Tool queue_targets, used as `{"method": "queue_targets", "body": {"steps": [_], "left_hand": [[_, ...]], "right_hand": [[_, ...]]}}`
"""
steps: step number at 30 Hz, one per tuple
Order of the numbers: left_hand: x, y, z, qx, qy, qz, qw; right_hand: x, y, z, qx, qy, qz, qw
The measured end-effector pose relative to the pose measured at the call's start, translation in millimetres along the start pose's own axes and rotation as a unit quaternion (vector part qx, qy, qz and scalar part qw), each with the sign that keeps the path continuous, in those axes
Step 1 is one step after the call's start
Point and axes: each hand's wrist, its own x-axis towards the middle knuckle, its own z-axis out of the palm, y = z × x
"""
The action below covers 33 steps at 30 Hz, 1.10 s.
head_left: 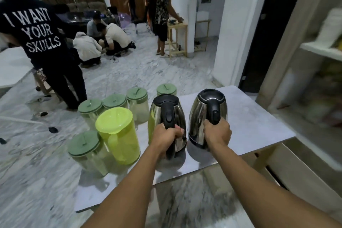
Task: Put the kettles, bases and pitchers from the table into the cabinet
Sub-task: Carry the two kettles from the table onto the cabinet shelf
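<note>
We note two steel kettles side by side on the pale table (259, 122), each gripped by its black handle. The left hand (166, 136) is clenched around the handle of the left kettle (167, 116); the right hand (217, 131) is wrapped around the handle of the right kettle (207, 114). Both kettles stand upright, lids closed, spouts pointing away from us; the right kettle's dark bottom rim sits at the tabletop, and whether either is lifted clear we cannot tell. Just left of the left kettle stands an open lime-green pitcher (118, 135), its handle toward us, its colour mirrored in the kettle's steel. Around it we count clear pitchers with dull green lids: one nearest us at the table's left edge (84, 147), three in a row behind the lime pitcher (90, 106) (114, 101) (137, 94), and one farther back behind the left kettle (166, 89). To the right, an open cabinet (318, 50) shows a white shelf with blurred contents. Beyond the table, on the marble floor, a person in a black printed shirt (37, 29) stands with back turned; others crouch or stand farther off.
</note>
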Motion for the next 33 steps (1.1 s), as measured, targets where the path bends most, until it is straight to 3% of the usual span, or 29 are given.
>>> {"method": "queue_targets", "body": {"steps": [5,9,17,25,33], "left_hand": [[-70,57,11,0.013,-0.046,0.106,0.993],[-119,98,47,-0.028,-0.056,0.176,0.982],[-218,166,176,-0.072,-0.175,0.27,0.944],[-324,210,323,-0.097,-0.357,0.289,0.883],[-399,235,489,-0.125,-0.42,0.287,0.852]], "right_hand": [[-40,-35,-80,0.023,0.081,-0.052,0.995],[-64,-52,-161,0.043,0.175,-0.046,0.982],[-100,-59,-358,0.017,0.383,-0.064,0.921],[-130,-37,-531,0.004,0.532,-0.047,0.845],[-108,-1,-687,0.009,0.609,-0.069,0.79]]}}
